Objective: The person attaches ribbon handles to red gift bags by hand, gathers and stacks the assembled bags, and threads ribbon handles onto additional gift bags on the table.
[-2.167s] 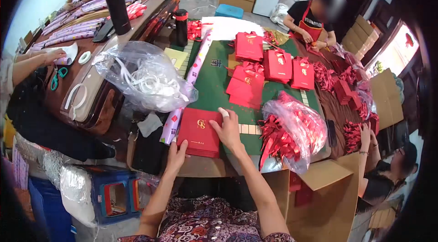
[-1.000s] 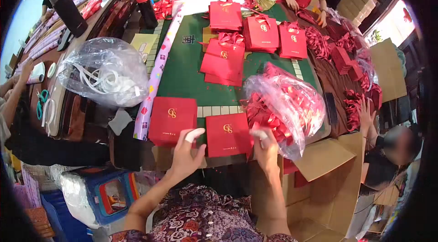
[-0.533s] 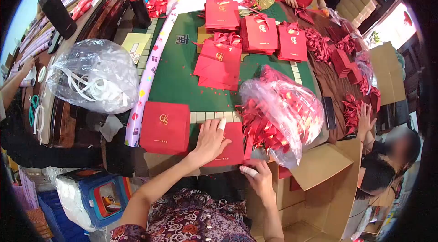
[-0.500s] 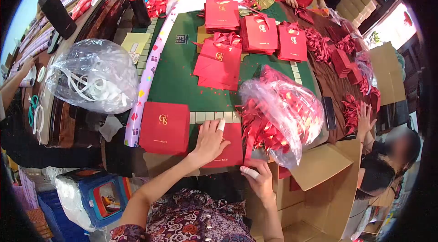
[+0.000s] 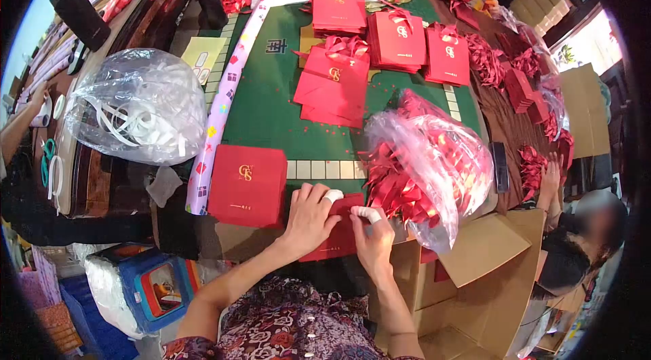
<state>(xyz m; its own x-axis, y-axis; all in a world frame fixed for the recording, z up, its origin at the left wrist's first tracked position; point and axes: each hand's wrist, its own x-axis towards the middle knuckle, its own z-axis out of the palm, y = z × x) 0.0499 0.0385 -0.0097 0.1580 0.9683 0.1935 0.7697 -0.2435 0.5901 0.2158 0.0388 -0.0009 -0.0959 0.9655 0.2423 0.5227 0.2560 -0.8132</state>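
Head view shows a red bag (image 5: 337, 247) lying at the near edge of the green table top (image 5: 271, 119), partly covered by both hands. The left hand (image 5: 310, 221) rests over its left part, fingers bent; the right hand (image 5: 374, 238) touches its right upper part. Whether either hand pinches it, I cannot tell. A red stack (image 5: 247, 187) lies left, plastic-wrapped red ribbons (image 5: 430, 166) right.

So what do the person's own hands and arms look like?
The left hand and right hand wear no gloves. Each has a white wrap around one finger. The forearms are uncovered, with no watch or bracelet showing. Higher up you can see part of a short, dark purple sleeve with a flowery red and pale pattern.
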